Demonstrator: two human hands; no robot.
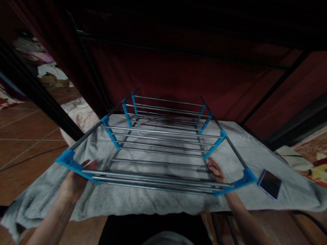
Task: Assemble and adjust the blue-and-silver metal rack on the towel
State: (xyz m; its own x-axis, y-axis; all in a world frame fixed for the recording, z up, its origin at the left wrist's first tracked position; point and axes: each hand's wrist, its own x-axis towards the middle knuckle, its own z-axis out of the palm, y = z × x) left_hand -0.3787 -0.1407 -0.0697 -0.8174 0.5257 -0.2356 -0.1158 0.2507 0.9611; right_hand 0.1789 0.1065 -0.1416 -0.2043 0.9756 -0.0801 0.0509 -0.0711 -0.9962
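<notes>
A rack of metal tubes with blue plastic brackets [214,148] lies on a grey blanket [143,203] in front of me. At its near left corner, my left hand [77,179] is under and against the blue end bracket, its fingers partly hidden behind the bracket and tubes. My right hand [217,173] reaches beneath the near right end bracket, with its fingers around the lower side tube. Several tubes run across the rack between its two sides, and the end nearest me is raised above the blanket.
A phone [270,184] lies on the blanket at the right. Dark red panels [163,75] stand behind the rack. Piled clothes [38,56] are at the far left, and cloth items [293,158] lie at the right edge.
</notes>
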